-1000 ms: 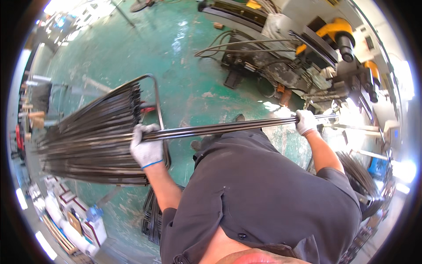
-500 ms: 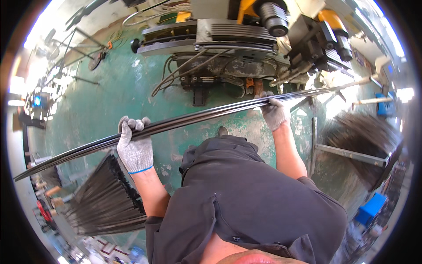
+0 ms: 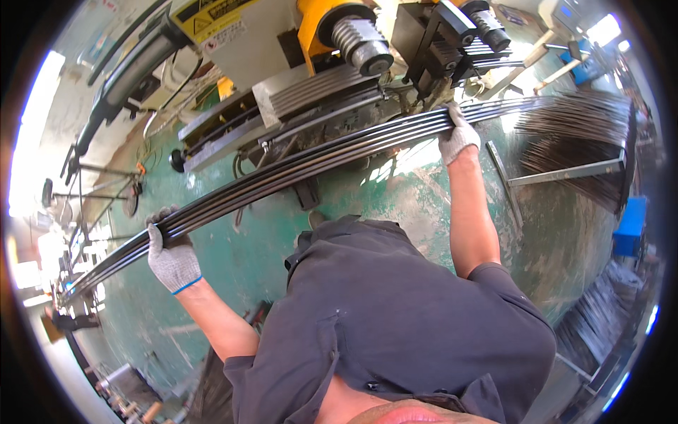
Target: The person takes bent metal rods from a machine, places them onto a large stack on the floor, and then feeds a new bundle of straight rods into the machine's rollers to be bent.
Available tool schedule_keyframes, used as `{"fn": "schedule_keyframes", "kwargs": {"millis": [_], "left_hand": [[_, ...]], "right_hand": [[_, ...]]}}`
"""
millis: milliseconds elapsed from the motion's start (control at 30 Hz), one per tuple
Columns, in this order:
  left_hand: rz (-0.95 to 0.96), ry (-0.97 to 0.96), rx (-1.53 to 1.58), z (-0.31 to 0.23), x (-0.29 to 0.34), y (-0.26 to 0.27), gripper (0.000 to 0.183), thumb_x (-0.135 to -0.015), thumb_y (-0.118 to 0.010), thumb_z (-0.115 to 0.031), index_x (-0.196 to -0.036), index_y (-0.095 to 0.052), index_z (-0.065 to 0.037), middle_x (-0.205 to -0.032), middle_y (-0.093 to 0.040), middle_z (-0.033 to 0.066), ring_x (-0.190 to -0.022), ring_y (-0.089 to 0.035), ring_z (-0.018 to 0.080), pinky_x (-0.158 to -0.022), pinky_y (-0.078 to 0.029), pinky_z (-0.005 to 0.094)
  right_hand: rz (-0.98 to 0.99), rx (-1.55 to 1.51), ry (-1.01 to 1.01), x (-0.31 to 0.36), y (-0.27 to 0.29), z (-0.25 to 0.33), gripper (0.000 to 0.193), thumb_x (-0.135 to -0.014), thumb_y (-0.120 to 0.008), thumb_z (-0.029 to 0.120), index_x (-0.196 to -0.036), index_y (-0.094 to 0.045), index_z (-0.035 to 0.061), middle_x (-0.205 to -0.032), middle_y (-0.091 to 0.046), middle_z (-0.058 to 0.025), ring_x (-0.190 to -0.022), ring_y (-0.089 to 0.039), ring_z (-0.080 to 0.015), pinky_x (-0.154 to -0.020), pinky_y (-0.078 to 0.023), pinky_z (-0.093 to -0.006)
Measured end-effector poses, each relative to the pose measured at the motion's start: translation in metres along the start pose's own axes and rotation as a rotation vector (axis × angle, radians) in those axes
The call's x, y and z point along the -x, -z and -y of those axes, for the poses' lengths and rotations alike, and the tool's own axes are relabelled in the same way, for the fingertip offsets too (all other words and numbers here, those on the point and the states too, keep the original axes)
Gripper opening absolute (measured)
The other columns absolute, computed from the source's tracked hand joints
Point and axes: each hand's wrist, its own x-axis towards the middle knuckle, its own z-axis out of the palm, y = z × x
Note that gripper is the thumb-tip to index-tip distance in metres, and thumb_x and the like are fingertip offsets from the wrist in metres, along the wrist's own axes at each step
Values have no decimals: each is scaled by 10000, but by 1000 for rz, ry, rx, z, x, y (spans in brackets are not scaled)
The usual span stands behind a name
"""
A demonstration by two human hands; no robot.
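Note:
A bundle of long, thin dark metal rods stretches across in front of me, from the far left up to the right. My left hand, in a grey knit glove with a blue cuff edge, is closed around the bundle toward its left end. Farther right, my right hand, also gloved, grips the same rods near the machine. The rods lie side by side, spread slightly into a flat row. Some fingers of both hands are hidden behind the rods.
Beyond the rods stands a machine with a ribbed steel bed and a yellow-housed spindle. On the right, a metal rack bears a large pile of rods. A blue box sits behind it. The floor is worn green.
The view has turned and the machine is closer. Both hands have carried the rods forward; the left hand has moved outward to the left, and the rods are now fanned flatter.

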Motion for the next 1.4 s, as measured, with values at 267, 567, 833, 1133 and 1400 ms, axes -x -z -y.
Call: {"fn": "schedule_keyframes", "kwargs": {"millis": [267,567,833,1133,1400], "left_hand": [[-15,275,129,93,-99,7,287,-1050,-585,-171,-1205,-651,60,-1191,-713,185,-1148,-673,321,-1092,-518,478],[19,424,212,142,-122,-12,334,-1083,-512,-247,-1173,-640,48,-1237,-689,214,-1205,-640,382,-1109,-491,542],[-172,221,120,118,-172,39,363,-1113,-451,-227,-1246,-629,60,-1235,-690,181,-1212,-637,329,-1157,-465,498],[-167,411,213,191,-131,-59,315,-1052,-592,-180,-1278,-639,33,-1295,-686,160,-1238,-628,333,-1150,-470,507],[-125,235,169,152,-156,-7,299,-1072,-519,-219,-1185,-640,30,-1227,-689,197,-1187,-643,376,-1112,-488,555]], "right_hand": [[-103,221,66,-21,-125,-41,201,-957,-764,126,-1109,-691,17,-1072,-740,-119,-876,-732,-251,-839,-641,-388],[-112,151,11,-117,-132,-39,159,-967,-755,192,-942,-731,36,-879,-748,-112,-734,-708,-274,-705,-605,-421],[-111,62,142,-146,-127,-36,229,-928,-782,128,-1081,-701,-22,-918,-744,-136,-758,-727,-294,-702,-610,-431],[-144,217,-74,-80,-151,-82,434,-863,-872,247,-1164,-681,0,-1074,-723,-121,-883,-702,-252,-650,-567,-388],[-253,296,81,-110,-148,-24,239,-843,-870,237,-1031,-787,116,-956,-744,-7,-679,-630,-172,-563,-436,-349]]}}
